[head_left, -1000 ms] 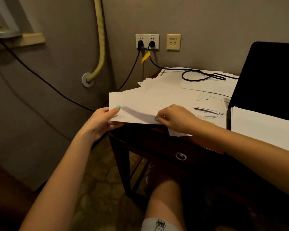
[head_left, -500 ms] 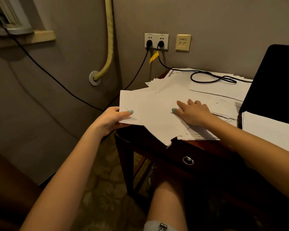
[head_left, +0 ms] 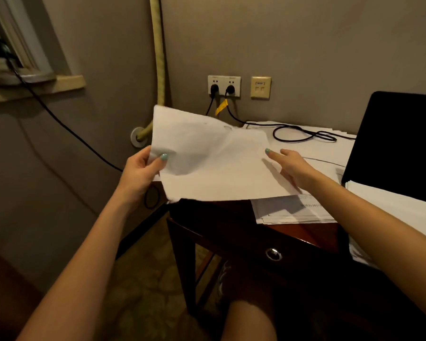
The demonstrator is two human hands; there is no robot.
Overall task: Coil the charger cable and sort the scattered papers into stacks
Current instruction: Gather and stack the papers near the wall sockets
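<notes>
- Counter [head_left: 293, 232]: scattered papers [head_left: 317, 148] cover its far half.
- Sheet [head_left: 214, 158]: lifted and tilted, long axis left-right, spanning both hands.
- Left hand [head_left: 140, 173]: pinches the sheet's left edge.
- Right hand [head_left: 293, 168]: fingers straight at the sheet's right edge, contact unclear; nearer the loose papers.
- Charger cable [head_left: 298, 134]: looped behind the right hand, plugged in.
</notes>
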